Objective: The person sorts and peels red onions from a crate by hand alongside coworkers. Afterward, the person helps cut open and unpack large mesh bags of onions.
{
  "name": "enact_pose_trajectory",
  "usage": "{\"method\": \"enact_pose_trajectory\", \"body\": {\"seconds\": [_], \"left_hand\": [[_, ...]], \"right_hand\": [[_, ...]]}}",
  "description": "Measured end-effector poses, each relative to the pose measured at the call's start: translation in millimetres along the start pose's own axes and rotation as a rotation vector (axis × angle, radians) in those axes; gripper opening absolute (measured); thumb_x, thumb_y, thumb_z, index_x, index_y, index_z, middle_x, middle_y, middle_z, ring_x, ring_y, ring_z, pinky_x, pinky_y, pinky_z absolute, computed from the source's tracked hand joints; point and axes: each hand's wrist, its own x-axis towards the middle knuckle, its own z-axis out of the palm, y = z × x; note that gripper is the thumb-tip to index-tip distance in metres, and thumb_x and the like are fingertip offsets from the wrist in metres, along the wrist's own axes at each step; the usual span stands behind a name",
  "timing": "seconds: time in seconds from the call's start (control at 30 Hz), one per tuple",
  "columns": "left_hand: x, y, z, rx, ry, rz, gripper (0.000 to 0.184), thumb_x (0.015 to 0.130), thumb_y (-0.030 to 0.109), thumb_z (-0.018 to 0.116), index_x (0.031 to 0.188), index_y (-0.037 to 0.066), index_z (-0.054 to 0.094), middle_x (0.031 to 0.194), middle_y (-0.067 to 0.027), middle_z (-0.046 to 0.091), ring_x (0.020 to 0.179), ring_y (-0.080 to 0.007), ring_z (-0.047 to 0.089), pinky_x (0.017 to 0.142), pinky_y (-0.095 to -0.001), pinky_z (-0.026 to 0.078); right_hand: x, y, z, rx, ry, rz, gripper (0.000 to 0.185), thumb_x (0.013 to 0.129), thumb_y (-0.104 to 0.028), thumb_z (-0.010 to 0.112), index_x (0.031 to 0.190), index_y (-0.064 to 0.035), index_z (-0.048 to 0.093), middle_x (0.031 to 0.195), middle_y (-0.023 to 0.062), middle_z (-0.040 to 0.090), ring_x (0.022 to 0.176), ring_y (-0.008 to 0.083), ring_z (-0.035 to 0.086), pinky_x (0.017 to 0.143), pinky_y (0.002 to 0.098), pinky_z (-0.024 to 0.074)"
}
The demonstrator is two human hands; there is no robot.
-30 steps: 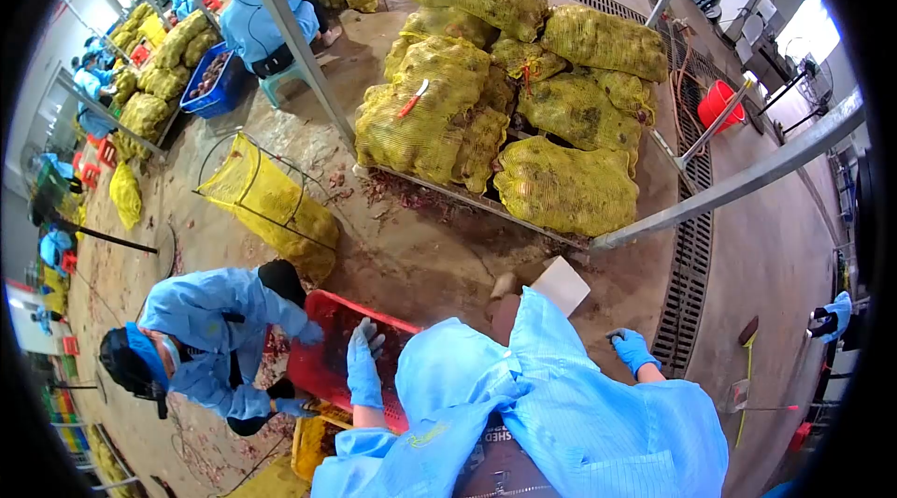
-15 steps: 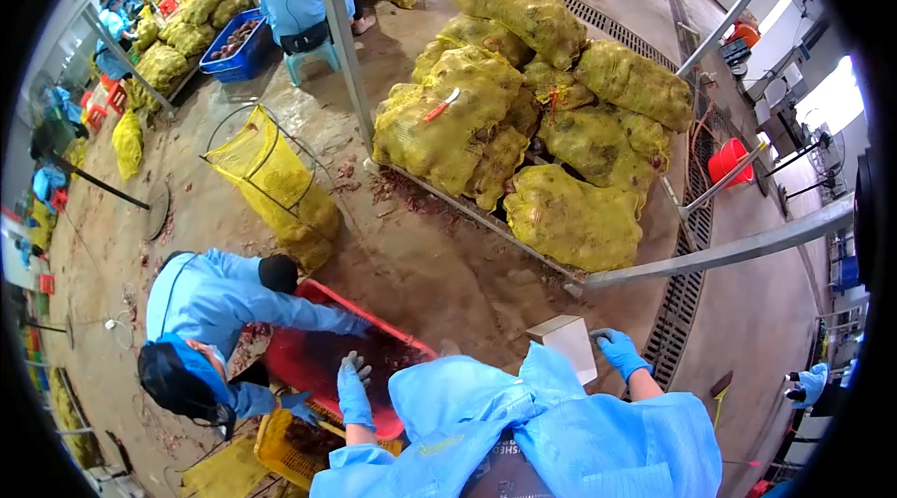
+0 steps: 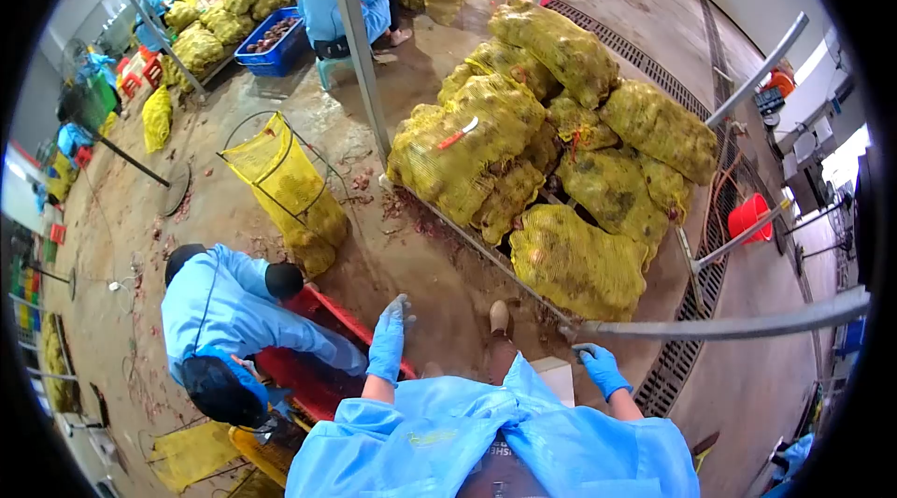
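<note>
My left hand (image 3: 389,339), in a blue glove with soiled fingertips, is raised with its fingers stretched out and nothing in it. It hangs over the right end of a red tub (image 3: 327,304), which a co-worker (image 3: 234,297) in blue bends across. My right hand (image 3: 603,370), also gloved in blue, is open and held out beside a white box (image 3: 558,380). The box is partly hidden by my blue gown (image 3: 448,423). One of my shoes (image 3: 500,316) shows on the wet floor between my hands.
Ahead, a low metal-framed platform carries stuffed yellow mesh sacks (image 3: 579,260), with a red-handled knife (image 3: 458,134) on one. A metal bar (image 3: 729,322) crosses at right beside a floor drain (image 3: 687,358). A yellow net bag on a wire stand (image 3: 285,176) stands left; a yellow crate (image 3: 257,451) is near the co-worker.
My view has shifted and my body has come forward, bringing my shoe into sight. More of the white box is covered by my gown. The co-worker leans further across the red tub.
</note>
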Motion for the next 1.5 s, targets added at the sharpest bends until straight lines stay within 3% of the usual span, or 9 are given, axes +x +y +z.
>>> {"method": "enact_pose_trajectory", "body": {"seconds": [0.27,0.37,0.57,0.87,1.07,1.2,1.3,1.43,1.5], "left_hand": [[-5,-42,-13,-0.092,0.475,-0.268,0.038,0.093,0.036,0.044,0.121,0.012,0.05,0.105,-0.0033,0.058,0.081,-0.0125,0.057,0.065,-0.0259,0.043],[-24,-64,-18,-0.146,0.587,-0.282,0.04,0.091,0.036,0.046,0.122,0.011,0.048,0.105,-0.0057,0.059,0.08,-0.0145,0.059,0.063,-0.0254,0.043],[-46,-61,-16,-0.197,0.788,-0.352,0.041,0.09,0.035,0.046,0.124,0.012,0.046,0.108,-0.008,0.059,0.082,-0.0167,0.059,0.065,-0.0285,0.044],[23,-35,0,-0.042,0.64,-0.346,0.046,0.089,0.025,0.047,0.131,0.008,0.038,0.103,-0.0048,0.056,0.075,-0.0128,0.056,0.062,-0.0255,0.043],[37,-31,16,0.08,0.662,-0.465,0.045,0.09,0.022,0.046,0.13,0.004,0.039,0.105,-0.0077,0.055,0.08,-0.014,0.055,0.071,-0.0262,0.045],[52,-45,16,0.003,0.657,-0.506,0.046,0.09,0.022,0.048,0.13,0.002,0.04,0.109,-0.0095,0.055,0.082,-0.0152,0.055,0.074,-0.0272,0.046],[98,-6,41,0.173,0.649,-0.529,0.044,0.091,0.023,0.046,0.128,0.001,0.042,0.112,-0.0108,0.055,0.081,-0.0135,0.054,0.072,-0.0262,0.045],[177,12,72,0.231,0.477,-0.452,0.045,0.091,0.024,0.047,0.128,-0.001,0.042,0.123,-0.0135,0.052,0.109,-0.0182,0.05,0.094,-0.0257,0.037],[216,12,88,0.259,0.352,-0.405,0.045,0.09,0.024,0.048,0.128,0.001,0.043,0.125,-0.0147,0.051,0.117,-0.0229,0.047,0.098,-0.03,0.035]], "right_hand": [[210,-82,15,-0.16,-0.203,-0.301,0.026,0.085,-0.012,0.047,0.104,-0.0049,0.063,0.098,0.0104,0.065,0.091,0.0187,0.061,0.082,0.0315,0.0474],[288,-108,49,0.274,-0.422,-0.223,0.027,0.09,-0.01,0.043,0.11,-0.0031,0.059,0.099,0.0071,0.064,0.088,0.0184,0.061,0.078,0.0312,0.0491],[340,-197,99,0.534,-0.48,0.081,0.024,0.092,-0.013,0.044,0.108,-0.0049,0.059,0.093,0.0066,0.065,0.081,0.0163,0.061,0.072,0.0294,0.0496],[454,-211,165,0.417,-0.352,-0.013,0.033,0.085,-0.002,0.044,0.114,-0.0102,0.057,0.088,0.0076,0.063,0.069,0.0138,0.061,0.055,0.0247,0.0461],[539,-256,188,0.176,-0.152,-0.09,0.045,0.083,-0.002,0.046,0.126,-0.0127,0.049,0.088,0.0083,0.062,0.065,0.0128,0.058,0.061,0.0266,0.0506],[579,-280,202,0.032,0.059,-0.135,0.048,0.083,-0.026,0.057,0.13,-0.0218,0.046,0.088,0.016,0.063,0.072,0.0237,0.059,0.067,0.0368,0.046],[619,-259,225,0.155,0.174,-0.209,0.031,0.08,-0.021,0.06,0.111,-0.013,0.057,0.083,0.0145,0.062,0.073,0.0224,0.059,0.068,0.0367,0.0471],[598,-278,212,0.013,0.086,-0.072,0.018,0.075,-0.016,0.064,0.086,-0.0053,0.054,0.076,0.0062,0.061,0.069,0.0169,0.056,0.066,0.0318,0.0461],[591,-272,208,0.277,0.105,-0.121,0.014,0.076,-0.008,0.063,0.085,-0.0055,0.053,0.076,0.0029,0.056,0.069,0.013,0.052,0.065,0.0283,0.0455]]}}
